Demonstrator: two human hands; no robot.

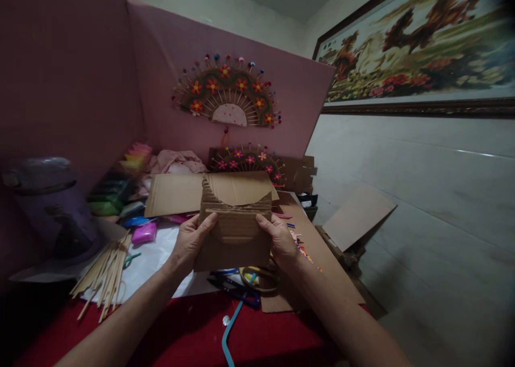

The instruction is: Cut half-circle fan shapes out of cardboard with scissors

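Observation:
In the middle of the head view I hold up a brown cardboard piece (233, 257) with a curved notch in its top edge. A smaller half-round cardboard piece (237, 229) lies flat against its front, straight edge upward. My left hand (192, 239) grips the left side, thumb on the front. On the right side my right hand (281, 239) does likewise, its thumb by the half-round's corner. The fingers behind the cardboard are hidden. Below it lie dark-handled scissors (231, 286), a tape roll (261, 281) and a blue pipe cleaner (233, 324).
Bundled wooden sticks (107, 276) and a purple container (56, 211) stand at the left. A pink clay packet (144, 232) rests on white sheeting. Behind are a larger cardboard sheet (173, 192) and two decorated fans, the upper fan (229, 90) on a pink board. Beads (300, 243) lie right.

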